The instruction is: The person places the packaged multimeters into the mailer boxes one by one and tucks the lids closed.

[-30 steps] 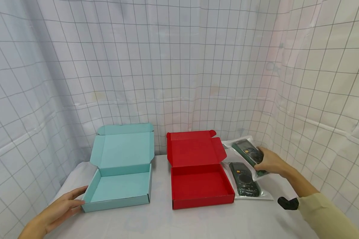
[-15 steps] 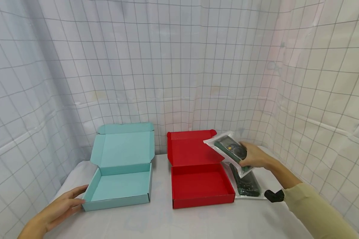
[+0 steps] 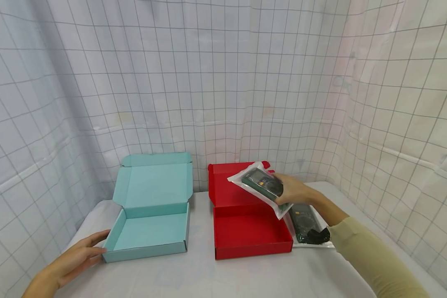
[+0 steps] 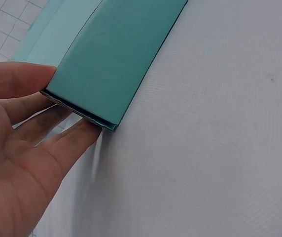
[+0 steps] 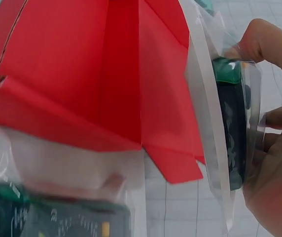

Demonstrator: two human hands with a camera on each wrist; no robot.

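Head: right grip [image 3: 296,191] clasps multimeter [image 3: 261,182], lower end; left grip [image 3: 73,260], uncurled, touches teal box [image 3: 145,251].

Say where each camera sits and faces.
Head: worn there, facing forward and down at turquoise cardboard box and red cardboard box; left hand, right hand show.
Left wrist: worn there, facing turquoise box's corner; left hand shows.
Right wrist: worn there, facing red box, plastic-bagged green multimeter; right hand shows.
Head and right wrist share red box.
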